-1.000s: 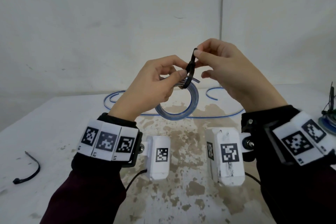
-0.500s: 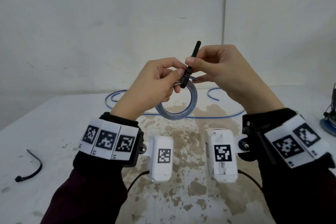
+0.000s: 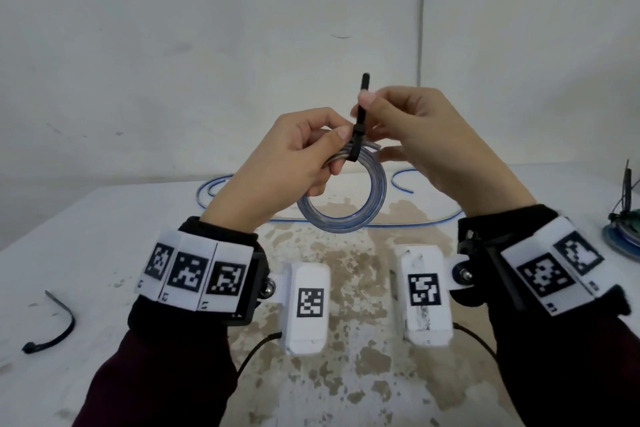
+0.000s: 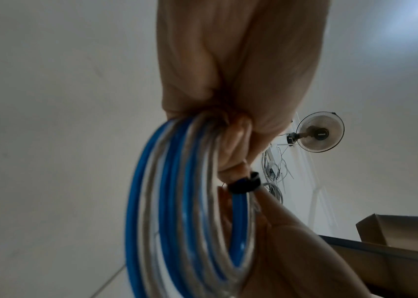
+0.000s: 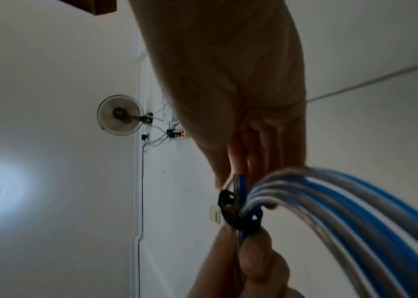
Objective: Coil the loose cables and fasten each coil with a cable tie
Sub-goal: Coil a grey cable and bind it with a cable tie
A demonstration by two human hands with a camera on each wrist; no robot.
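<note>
- Our left hand [image 3: 277, 163] grips the blue-and-clear cable coil [image 3: 346, 215] above the bench [image 3: 86, 236];
- Our right hand [image 3: 426, 146] pinches the black cable tie [image 3: 360, 114] looped round the coil's top, tail upright.

Dark maroon sleeves [image 3: 166, 388], black wristbands [image 3: 239, 239] with white checker-marker tags [image 3: 194, 274], white camera boxes [image 3: 306, 308].

Both forearms were raised in front of the chest, wrists apart and hands meeting at the middle. The left hand [image 3: 277, 163] had its thumb and curled fingers [image 4: 236, 139] closed around the cable coil [image 3: 346, 204]. The right hand [image 3: 426, 149] sat slightly higher, thumb and forefinger pinching the upright tail of the cable tie [image 3: 362, 107], its other fingers loosely bent.
</note>
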